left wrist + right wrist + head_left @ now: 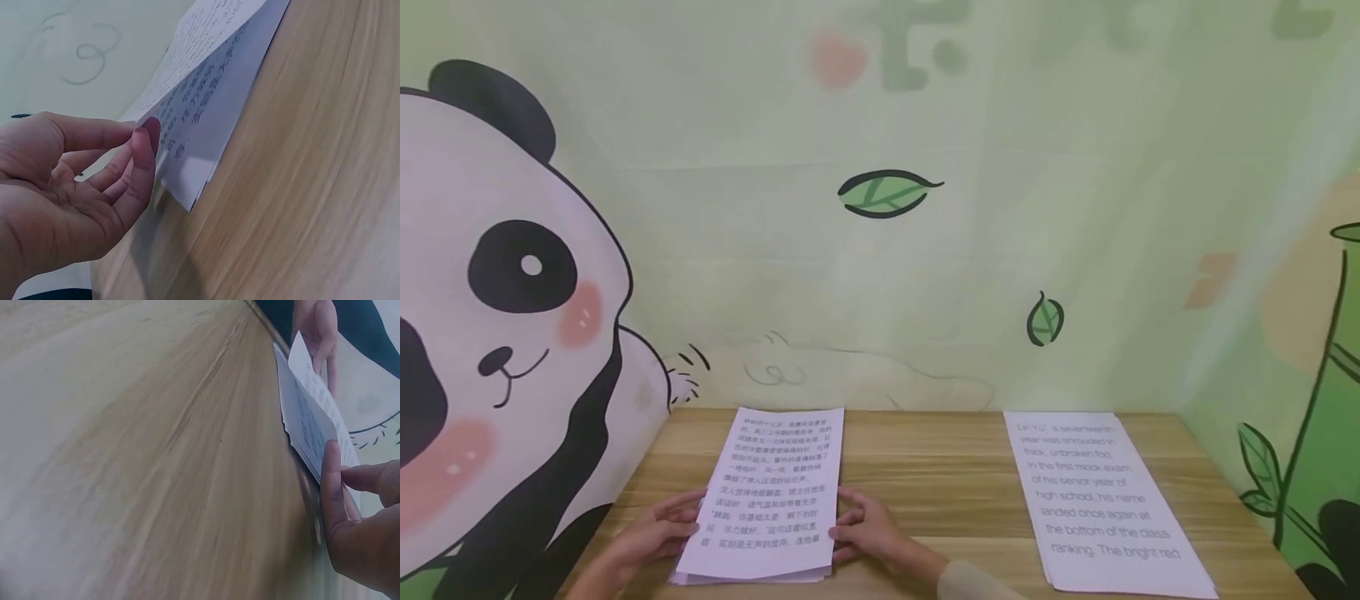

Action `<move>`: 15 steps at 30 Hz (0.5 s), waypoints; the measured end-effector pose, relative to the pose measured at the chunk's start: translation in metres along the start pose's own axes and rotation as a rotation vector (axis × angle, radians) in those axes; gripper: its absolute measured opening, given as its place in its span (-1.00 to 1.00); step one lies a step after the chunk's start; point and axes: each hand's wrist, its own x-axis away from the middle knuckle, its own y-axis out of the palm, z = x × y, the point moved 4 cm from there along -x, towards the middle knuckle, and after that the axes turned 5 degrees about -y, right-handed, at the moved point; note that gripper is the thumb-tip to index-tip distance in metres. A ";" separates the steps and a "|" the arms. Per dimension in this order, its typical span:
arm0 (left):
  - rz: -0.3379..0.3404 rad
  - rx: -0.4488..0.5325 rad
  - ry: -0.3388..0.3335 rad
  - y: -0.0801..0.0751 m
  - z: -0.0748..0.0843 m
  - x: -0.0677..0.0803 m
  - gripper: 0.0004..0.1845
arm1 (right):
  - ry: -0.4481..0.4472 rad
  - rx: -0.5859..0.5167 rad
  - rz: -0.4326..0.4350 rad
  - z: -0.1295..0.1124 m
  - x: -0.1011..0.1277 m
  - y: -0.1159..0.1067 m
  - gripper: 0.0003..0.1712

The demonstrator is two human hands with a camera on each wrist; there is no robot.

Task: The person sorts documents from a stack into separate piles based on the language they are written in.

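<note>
A printed sheet (771, 500) with Chinese characters tops a paper stack at the left of the table. On its left edge my left hand (658, 532) pinches the sheet between thumb and fingers. Opposite, my right hand (876, 532) pinches the right edge. The left wrist view shows the sheet's near end lifted off the paper beneath (203, 150), which also bears print. From the right wrist, the raised sheet (312, 394) bows up between both hands, and the lower sheets (285, 400) lie on the wood.
A second stack of paper (1097, 508), printed in large English text, lies at the right of the wooden table (932, 475). Behind the table hangs a green backdrop (737, 217) with a painted panda (535, 367) at left and leaves.
</note>
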 end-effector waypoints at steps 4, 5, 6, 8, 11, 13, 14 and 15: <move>-0.021 0.010 0.035 -0.003 -0.003 -0.003 -0.32 | 0.005 0.008 0.002 0.001 -0.002 0.005 -0.13; -0.028 0.009 0.041 -0.004 -0.004 -0.003 -0.32 | 0.003 0.014 0.002 0.001 -0.002 0.006 -0.13; -0.035 0.003 0.049 -0.004 -0.004 -0.004 -0.32 | 0.000 0.021 0.004 0.000 -0.002 0.006 -0.12; -0.039 -0.008 0.058 -0.004 -0.004 -0.004 -0.32 | 0.000 0.031 0.007 0.000 -0.002 0.007 -0.11; -0.012 -0.028 0.058 -0.004 -0.004 -0.005 -0.32 | 0.003 0.044 0.006 0.000 -0.002 0.008 -0.11; 0.020 -0.040 0.054 -0.003 -0.004 -0.005 -0.33 | 0.005 0.052 -0.005 0.000 -0.003 0.009 -0.11; 0.038 -0.047 0.050 -0.003 -0.003 -0.005 -0.33 | 0.005 0.058 -0.011 0.000 -0.003 0.009 -0.11; 0.054 -0.059 0.050 -0.003 -0.003 -0.005 -0.33 | 0.008 0.062 -0.017 -0.001 -0.003 0.009 -0.11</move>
